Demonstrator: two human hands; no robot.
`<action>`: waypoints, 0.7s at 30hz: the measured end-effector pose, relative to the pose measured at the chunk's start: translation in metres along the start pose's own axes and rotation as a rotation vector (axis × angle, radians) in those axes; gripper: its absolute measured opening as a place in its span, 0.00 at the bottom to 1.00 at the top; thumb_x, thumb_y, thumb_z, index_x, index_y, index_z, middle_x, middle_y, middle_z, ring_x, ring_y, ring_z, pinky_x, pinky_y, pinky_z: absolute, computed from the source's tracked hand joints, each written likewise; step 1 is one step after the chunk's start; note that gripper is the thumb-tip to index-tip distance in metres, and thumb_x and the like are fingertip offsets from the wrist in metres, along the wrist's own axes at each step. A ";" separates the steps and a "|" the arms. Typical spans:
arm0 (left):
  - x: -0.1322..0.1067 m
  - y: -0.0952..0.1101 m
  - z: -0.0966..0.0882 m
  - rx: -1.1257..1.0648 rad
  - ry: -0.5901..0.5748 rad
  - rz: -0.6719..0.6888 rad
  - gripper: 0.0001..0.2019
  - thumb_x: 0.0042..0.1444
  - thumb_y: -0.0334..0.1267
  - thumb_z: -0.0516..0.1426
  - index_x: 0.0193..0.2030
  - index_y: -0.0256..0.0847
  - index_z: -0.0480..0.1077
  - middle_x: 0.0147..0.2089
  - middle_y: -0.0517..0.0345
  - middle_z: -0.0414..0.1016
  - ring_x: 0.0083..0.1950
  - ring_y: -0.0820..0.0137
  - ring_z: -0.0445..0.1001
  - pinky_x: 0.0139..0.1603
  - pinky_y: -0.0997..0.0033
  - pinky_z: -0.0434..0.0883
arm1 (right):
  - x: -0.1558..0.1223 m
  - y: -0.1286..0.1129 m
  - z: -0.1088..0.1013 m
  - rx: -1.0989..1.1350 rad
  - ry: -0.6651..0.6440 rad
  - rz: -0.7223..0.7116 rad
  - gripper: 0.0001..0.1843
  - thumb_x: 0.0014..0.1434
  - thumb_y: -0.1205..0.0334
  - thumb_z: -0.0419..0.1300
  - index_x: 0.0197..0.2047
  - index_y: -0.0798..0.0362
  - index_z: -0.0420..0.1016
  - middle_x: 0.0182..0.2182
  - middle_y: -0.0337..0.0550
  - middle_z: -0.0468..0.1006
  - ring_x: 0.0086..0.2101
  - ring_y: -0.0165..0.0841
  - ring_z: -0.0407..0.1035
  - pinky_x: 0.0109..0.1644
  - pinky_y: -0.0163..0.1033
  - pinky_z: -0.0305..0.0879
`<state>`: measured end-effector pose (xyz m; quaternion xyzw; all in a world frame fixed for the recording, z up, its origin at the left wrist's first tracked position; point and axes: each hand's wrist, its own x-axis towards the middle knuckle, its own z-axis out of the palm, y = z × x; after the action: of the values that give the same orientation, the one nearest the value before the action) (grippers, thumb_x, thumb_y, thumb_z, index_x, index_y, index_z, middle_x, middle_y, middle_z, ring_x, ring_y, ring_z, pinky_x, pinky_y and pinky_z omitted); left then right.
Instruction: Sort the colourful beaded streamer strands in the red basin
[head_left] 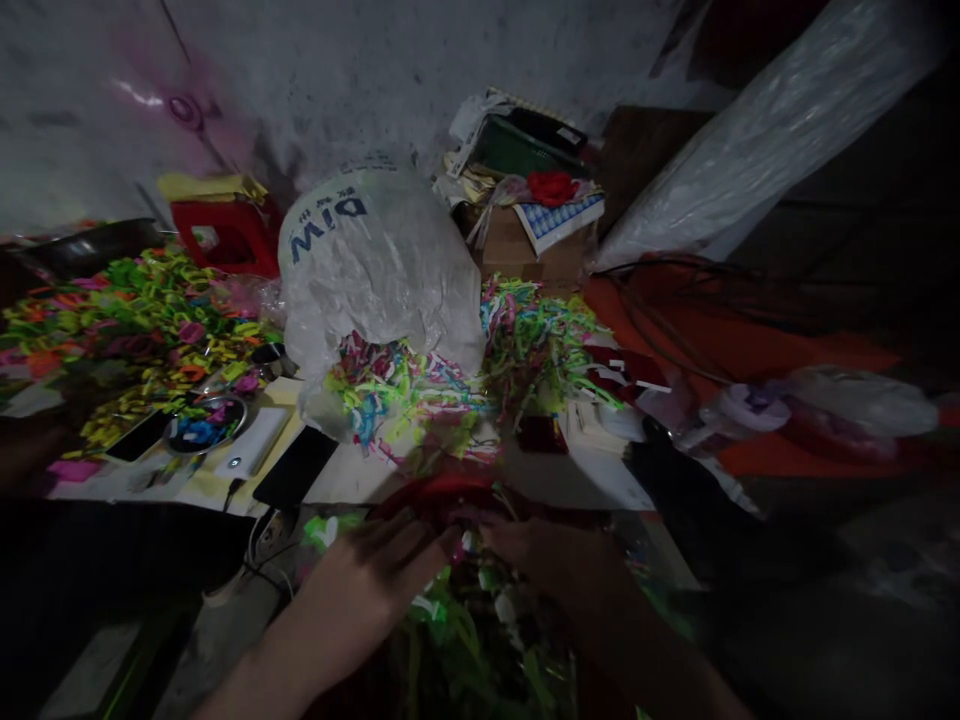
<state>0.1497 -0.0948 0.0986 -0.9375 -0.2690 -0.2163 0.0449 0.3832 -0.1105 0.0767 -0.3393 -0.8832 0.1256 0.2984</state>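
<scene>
In the lower middle of the dim head view, my left hand (pixel 382 565) has its fingers bent and closed at a small white and pink plastic piece (pixel 466 542). My right hand (pixel 544 555) meets it from the other side, fingers curled in; what they hold is hidden in shadow. A thin pale strip (pixel 506 500) sticks up beside the right fingers. Below both hands lies a heap of green and white plastic strips (pixel 457 625), and a dark red rim (pixel 442 490) shows just beyond the fingertips.
Behind the hands, a table carries a large white plastic bag (pixel 382 260) with thin coloured strips (pixel 412 390) spilling out. Left are a pile of coloured plastic pieces (pixel 150 330), a small bowl (pixel 206 425), a white power bank (pixel 255 440) and a black phone (pixel 296 467).
</scene>
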 end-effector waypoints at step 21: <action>-0.019 0.006 0.041 -0.105 -0.056 0.043 0.31 0.47 0.24 0.48 0.61 0.41 0.57 0.40 0.57 0.77 0.35 0.68 0.76 0.33 0.74 0.73 | -0.001 0.006 0.023 0.064 -0.441 0.156 0.06 0.54 0.63 0.56 0.35 0.49 0.74 0.23 0.35 0.76 0.21 0.27 0.68 0.19 0.27 0.54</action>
<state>0.1544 -0.1010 0.0535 -0.9498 -0.2380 -0.2029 -0.0073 0.3730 -0.1071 0.0557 -0.3612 -0.8937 0.2474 0.0982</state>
